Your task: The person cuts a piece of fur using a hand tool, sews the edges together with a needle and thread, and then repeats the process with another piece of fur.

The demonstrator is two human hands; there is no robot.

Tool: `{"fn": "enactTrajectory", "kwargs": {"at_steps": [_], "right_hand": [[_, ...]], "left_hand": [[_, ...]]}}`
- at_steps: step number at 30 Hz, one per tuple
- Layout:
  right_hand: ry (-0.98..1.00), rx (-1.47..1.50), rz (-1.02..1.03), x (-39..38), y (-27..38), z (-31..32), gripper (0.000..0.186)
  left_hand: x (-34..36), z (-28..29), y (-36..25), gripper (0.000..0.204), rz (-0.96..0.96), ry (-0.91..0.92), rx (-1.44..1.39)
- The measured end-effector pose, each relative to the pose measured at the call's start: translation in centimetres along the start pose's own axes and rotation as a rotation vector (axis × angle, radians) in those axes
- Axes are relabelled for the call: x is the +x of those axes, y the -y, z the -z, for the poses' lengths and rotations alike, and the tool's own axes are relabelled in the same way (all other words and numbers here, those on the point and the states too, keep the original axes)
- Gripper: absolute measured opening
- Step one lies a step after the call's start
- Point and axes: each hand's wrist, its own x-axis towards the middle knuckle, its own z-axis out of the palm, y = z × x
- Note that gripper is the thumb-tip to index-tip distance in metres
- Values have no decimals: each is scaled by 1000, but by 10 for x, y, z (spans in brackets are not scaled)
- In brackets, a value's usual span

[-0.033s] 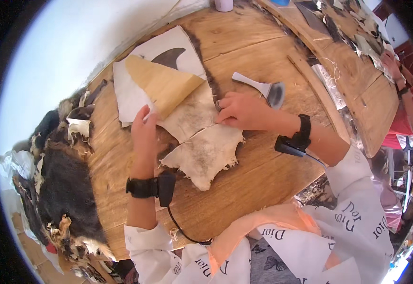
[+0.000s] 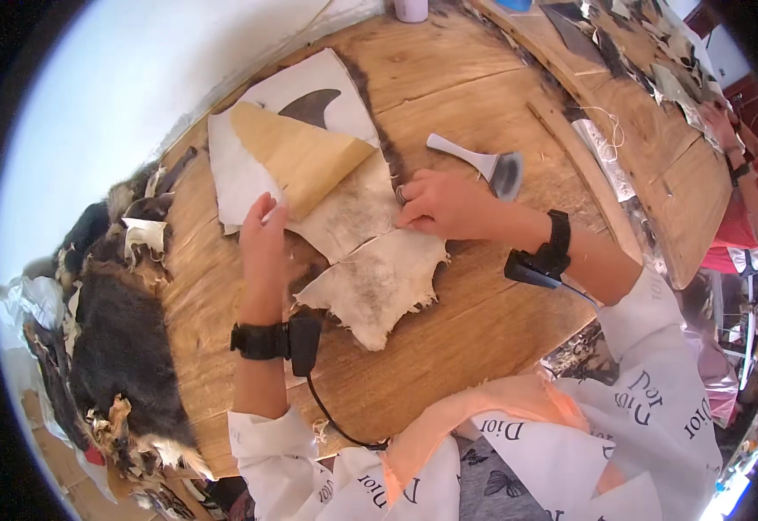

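A pale hide [image 2: 370, 295] with ragged edges and a seam across it lies on the wooden table [image 2: 483, 295]. Under its upper part is a white sheet [image 2: 235, 174] with a dark curved shape; a tan triangular piece [image 2: 301, 161] overlaps both. My left hand [image 2: 265, 239] is closed at the hide's left side, a small pale bit at its fingertips that I cannot identify. My right hand [image 2: 448, 204] is closed at the hide's right edge near the seam; what its fingertips hold is unclear. A pale-handled tool with a broad blade [image 2: 500, 174] lies beyond it.
Dark fur pieces [image 2: 118, 347] pile at the left. A wooden batten [image 2: 583, 174], string roll [image 2: 603, 156], pink container [image 2: 411, 7] and blue container [image 2: 513, 4] are beyond. At the right, a co-worker's hands [image 2: 718, 122] work among scraps [image 2: 665, 82].
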Motion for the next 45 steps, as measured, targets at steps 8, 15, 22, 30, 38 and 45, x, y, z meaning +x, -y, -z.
{"fn": "enactTrajectory", "kwargs": {"at_steps": [8,15,22,30,38,45], "right_hand": [[-156,199,-157,-4,-4,0,9],[-214,114,-285,-30,-28,37,11],[-121,125,-429,39,-44,48,19],[-74,2,-687,141,-107,15,34],[-49,-16,-965,173,-118,10,41],[-168,-1,-1006,179,-124,4,43]], "left_hand": [[-15,14,-17,41,186,362,-277],[-120,16,-22,40,-534,671,331],[-113,27,-62,39,-370,879,257],[-11,-16,-9,69,-430,69,1299],[1,-20,-13,69,-279,226,1216],[28,-15,0,68,-381,209,1253]]}}
